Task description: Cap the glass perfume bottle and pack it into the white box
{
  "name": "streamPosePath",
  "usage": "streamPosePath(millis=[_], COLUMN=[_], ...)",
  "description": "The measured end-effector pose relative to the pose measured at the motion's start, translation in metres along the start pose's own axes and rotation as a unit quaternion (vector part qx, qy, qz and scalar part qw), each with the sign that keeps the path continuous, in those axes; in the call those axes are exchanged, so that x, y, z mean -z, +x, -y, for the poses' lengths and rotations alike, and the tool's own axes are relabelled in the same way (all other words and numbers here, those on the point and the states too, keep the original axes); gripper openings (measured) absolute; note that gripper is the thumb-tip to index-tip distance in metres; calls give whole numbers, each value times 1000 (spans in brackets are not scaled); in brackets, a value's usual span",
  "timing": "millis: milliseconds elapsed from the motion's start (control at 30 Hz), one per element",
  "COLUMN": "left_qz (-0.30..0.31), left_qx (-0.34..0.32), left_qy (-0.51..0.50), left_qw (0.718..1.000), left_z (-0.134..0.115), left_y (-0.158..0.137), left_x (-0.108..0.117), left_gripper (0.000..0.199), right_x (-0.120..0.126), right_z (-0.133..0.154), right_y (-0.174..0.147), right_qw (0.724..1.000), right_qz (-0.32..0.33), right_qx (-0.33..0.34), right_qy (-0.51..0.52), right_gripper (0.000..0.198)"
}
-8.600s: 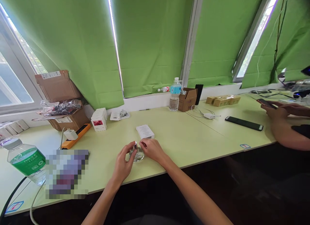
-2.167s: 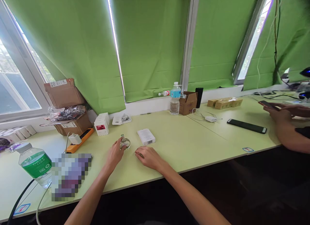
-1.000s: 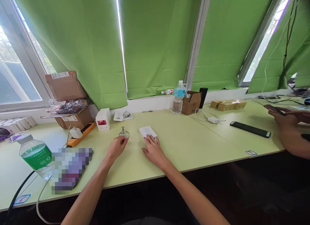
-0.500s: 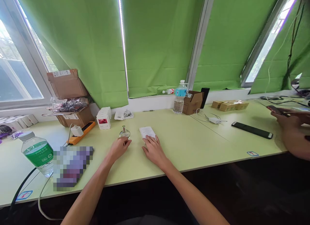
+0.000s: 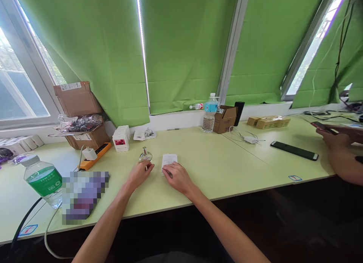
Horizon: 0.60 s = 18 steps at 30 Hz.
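Observation:
A small clear glass perfume bottle (image 5: 145,156) with a shiny neck stands on the table. My left hand (image 5: 139,174) is closed at its near side, fingers curled, and covers the bottle's lower part. To the right lies a flat white box (image 5: 169,158) with fine print and what looks like a barcode on its near part. My right hand (image 5: 179,177) rests on the near half of this box with its fingers bent and closed over it. The box's right near corner is hidden under that hand.
On the left are a water bottle (image 5: 44,179), a blurred-out purple item (image 5: 86,197) and an orange power strip (image 5: 98,156). Small white boxes (image 5: 120,139) stand behind. A big water bottle (image 5: 210,113) and brown carton (image 5: 225,119) stand near the wall. At right, another person's hand (image 5: 340,149) holds a phone.
The white box has turned from slanted to nearly straight and shifted slightly left. My right hand went with it, its fingers now more bent. My left hand stayed at the perfume bottle.

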<state>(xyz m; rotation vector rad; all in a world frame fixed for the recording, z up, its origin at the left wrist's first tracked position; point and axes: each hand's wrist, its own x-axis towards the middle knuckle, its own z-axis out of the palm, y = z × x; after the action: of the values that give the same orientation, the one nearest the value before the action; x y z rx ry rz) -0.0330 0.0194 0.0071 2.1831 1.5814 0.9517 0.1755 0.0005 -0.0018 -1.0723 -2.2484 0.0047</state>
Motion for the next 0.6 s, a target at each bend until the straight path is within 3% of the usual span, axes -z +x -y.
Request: streamPosePath(millis=[67,167,300,600], left_qz=[5,17,50,150], left_qx=[10,36,74,119], left_qy=[-28,-79,-159,-302], left_qw=[1000,996,983,934], left_z=[-2,-5,-8,-12], left_y=[0,0,-2,-6], left_x=[-1,-3,-8,-9], left_gripper=[31,33,44,52], right_x=[1,0,-3,-4], right_z=[-2,-8,-13,-15], right_y=[1,2,1,2], right_qw=[999,993,983,977], right_qz=[-36,-69,-21,36], right_qx=[-15,-97,-180,-205], right_qy=[16,0,-37,-44], right_gripper=[26,31,44,41])
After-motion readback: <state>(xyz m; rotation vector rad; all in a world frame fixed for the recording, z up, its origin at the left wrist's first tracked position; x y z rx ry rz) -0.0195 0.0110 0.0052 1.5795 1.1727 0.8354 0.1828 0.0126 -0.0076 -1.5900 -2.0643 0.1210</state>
